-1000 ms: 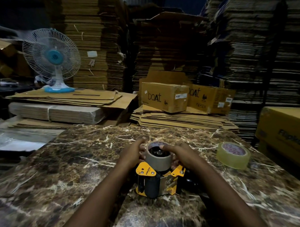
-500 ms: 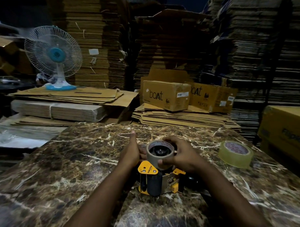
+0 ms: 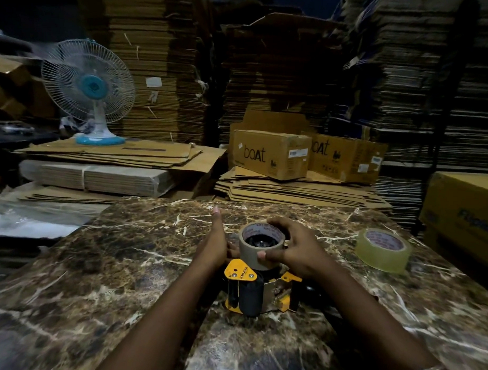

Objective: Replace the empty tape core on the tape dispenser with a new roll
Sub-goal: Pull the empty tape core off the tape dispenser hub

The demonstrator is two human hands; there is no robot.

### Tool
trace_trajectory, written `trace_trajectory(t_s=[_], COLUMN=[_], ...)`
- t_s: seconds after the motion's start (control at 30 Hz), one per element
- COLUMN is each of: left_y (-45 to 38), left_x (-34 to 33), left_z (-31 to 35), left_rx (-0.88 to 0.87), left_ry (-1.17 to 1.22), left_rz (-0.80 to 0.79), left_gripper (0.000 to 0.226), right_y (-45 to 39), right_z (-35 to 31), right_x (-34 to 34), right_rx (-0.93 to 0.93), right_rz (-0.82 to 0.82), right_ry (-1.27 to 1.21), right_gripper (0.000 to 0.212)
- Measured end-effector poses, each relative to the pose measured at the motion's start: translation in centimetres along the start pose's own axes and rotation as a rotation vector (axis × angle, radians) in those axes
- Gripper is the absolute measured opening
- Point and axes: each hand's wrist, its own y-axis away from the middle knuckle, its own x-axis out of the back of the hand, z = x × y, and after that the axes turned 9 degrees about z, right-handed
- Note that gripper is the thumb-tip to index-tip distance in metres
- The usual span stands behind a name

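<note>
marble table (image 3: 107, 272) fills the view | yellow tape dispenser (image 3: 257, 291) stands near its middle | new roll (image 3: 383, 249) lies well to the right (clear tape, flat) | right hand (image 3: 297, 246) grips the empty core (image 3: 260, 246) atop the dispenser | left hand (image 3: 215, 241) flat-fingered beside it, holding nothing
</note>
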Motion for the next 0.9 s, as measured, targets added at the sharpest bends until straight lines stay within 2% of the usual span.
trace_trajectory(t_s=[0.2,0.33,0.43,0.47,0.57,0.73,0.77,0.83,0.9], left_y=[0.1,0.6,0.5,0.5,0.8,0.7,0.8,1.2,1.2], left_x=[-0.4,-0.3,-0.1,-0.1,-0.3,-0.6,-0.6,-0.6,-0.6], left_z=[0.7,0.8,0.6,0.6,0.9,1.0,1.0,1.0,0.9], left_rx=[-0.043,-0.032,0.004,0.007,0.006,-0.029,-0.031,-0.057,-0.06], left_ry=[0.001,0.001,-0.012,-0.018,0.0,0.009,0.009,0.002,-0.007], left_rz=[0.008,0.019,-0.019,-0.027,0.007,0.027,0.033,0.056,0.052], left_gripper=[0.106,0.095,0.129,0.129,0.102,0.106,0.1,0.074,0.07], right_y=[0.4,0.5,0.7,0.7,0.8,0.9,0.9,0.8,0.8], right_z=[0.1,-0.2,-0.3,-0.3,-0.3,-0.4,-0.3,-0.3,-0.3], right_x=[0.3,0.3,0.3,0.4,0.4,0.5,0.5,0.5,0.4], right_rx=[-0.006,0.013,0.026,0.027,0.031,0.038,0.041,0.043,0.047], right_rz=[0.053,0.08,0.095,0.097,0.103,0.109,0.11,0.112,0.112], right_ry=[-0.024,-0.012,-0.004,-0.008,-0.023,-0.024,-0.024,-0.02,-0.008], right_gripper=[0.076,0.077,0.078,0.078,0.08,0.08,0.081,0.082,0.084])
